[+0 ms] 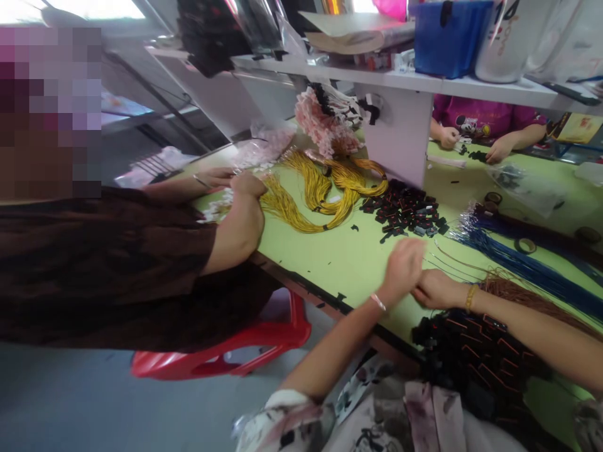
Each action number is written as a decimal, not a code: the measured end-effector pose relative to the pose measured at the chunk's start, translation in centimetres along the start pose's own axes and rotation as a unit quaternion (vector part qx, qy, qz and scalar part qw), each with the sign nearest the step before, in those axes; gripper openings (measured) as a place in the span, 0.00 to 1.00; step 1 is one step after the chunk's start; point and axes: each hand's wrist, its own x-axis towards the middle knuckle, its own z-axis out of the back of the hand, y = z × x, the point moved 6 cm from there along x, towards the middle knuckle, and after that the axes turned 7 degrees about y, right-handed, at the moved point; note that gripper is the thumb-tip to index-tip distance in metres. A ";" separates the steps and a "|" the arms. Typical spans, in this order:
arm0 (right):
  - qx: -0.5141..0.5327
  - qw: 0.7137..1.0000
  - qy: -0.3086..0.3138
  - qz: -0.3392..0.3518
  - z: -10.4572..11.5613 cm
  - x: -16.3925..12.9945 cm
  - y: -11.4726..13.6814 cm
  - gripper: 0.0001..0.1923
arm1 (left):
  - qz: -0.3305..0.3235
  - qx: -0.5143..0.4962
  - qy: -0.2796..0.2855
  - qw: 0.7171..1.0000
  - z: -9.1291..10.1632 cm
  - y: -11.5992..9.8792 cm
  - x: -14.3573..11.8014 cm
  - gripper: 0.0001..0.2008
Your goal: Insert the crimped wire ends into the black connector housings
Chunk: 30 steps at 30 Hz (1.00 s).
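2 hands meet over the green table [330, 251] near its front edge — the left hand [404, 267] hangs loosely curled, the right hand [436, 290] lies low, and whether either grips anything I cannot tell. Just beyond lies 1 pile of black connectors [407, 213]; blue wires [518, 260] run right, yellow wires [325, 188] coil left beside bare tabletop.

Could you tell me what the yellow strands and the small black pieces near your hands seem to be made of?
The yellow strands look like thin plastic-coated wire, glossy and holding springy loops. The small black pieces look like moulded hard plastic, blocky and matte; too small to be sure.
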 end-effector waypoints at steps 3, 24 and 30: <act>0.021 1.000 -0.018 -0.008 0.9 0.0 -0.3 0.06 | 0.115 0.097 0.015 0.988 0.9 6.7 3.0 0.16; 0.119 0.979 -0.166 -0.005 4.7 -0.3 0.5 0.07 | 0.235 -0.281 0.042 0.929 -0.4 7.0 -0.3 0.12; 0.034 0.985 -0.169 -0.002 4.6 -0.7 1.3 0.05 | 0.355 -0.603 0.049 0.712 -2.9 6.0 -2.6 0.12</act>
